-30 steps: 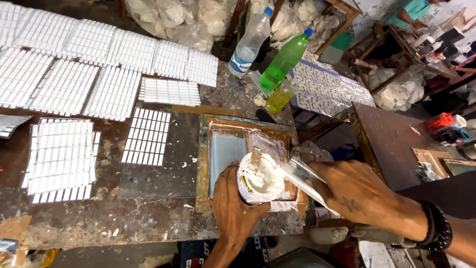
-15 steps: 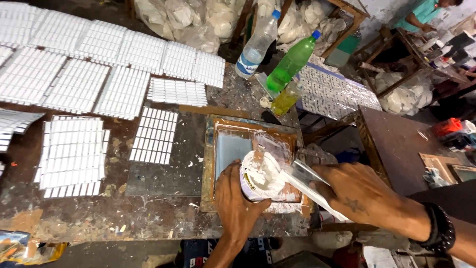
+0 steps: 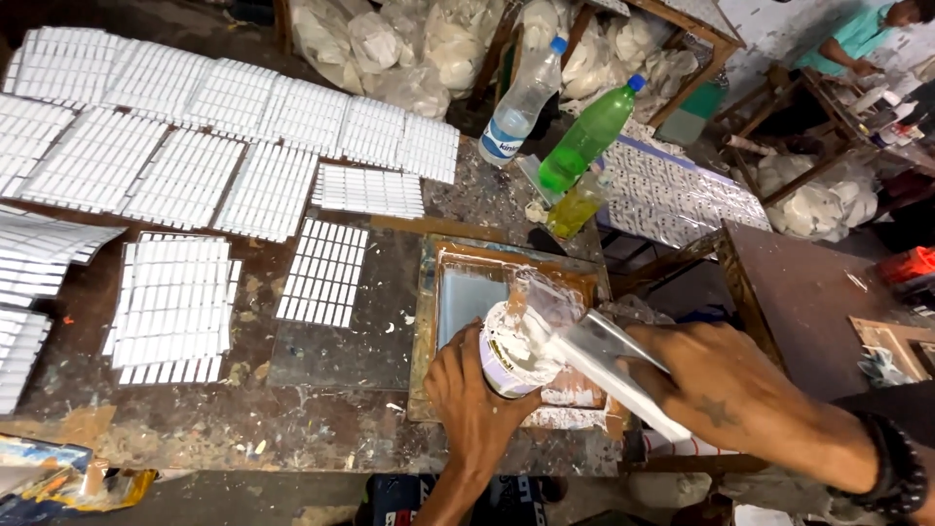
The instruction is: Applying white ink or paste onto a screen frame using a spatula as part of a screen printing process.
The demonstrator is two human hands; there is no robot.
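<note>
At the near edge of a paint-caked wooden tabletop point(image 3: 321, 419), a worker's left hand point(image 3: 477, 399) wrapped a round white tub point(image 3: 511, 351) of thick paste, held over a wood-framed screen point(image 3: 506, 321). The right hand point(image 3: 721, 390) gripped a flat metal scraper point(image 3: 609, 365), its blade dipped into the tub. Ribbed white tile sheets point(image 3: 175, 175) crowded the far side; 2 plastic bottles point(image 3: 555, 117) stood just beyond the frame.
</note>
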